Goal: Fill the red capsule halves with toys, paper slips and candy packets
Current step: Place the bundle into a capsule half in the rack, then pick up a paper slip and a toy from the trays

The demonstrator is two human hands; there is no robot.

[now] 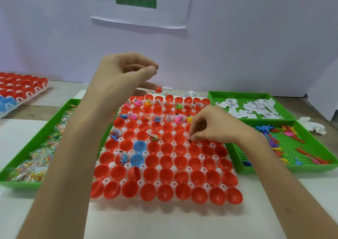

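Note:
A white holder tray (182, 201) in the middle carries rows of red capsule halves (165, 193) and two blue halves (140, 146). Several halves in the far rows and on the left hold small toys, paper slips or candy packets (178, 119); the near rows are empty. My right hand (215, 127) hovers low over the tray's right middle and pinches a small pinkish toy (191, 138) between thumb and fingertips. My left hand (126, 74) is raised above the tray's far side, fingers curled with the thumb against them and nothing visible in it.
A green tray (45, 127) of clear candy packets (36, 158) lies on the left. On the right are a green tray of white paper slips (252, 107) and one of colourful toys (274, 138). Another capsule tray (20, 87) sits far left; a loose red half (158, 89) lies behind.

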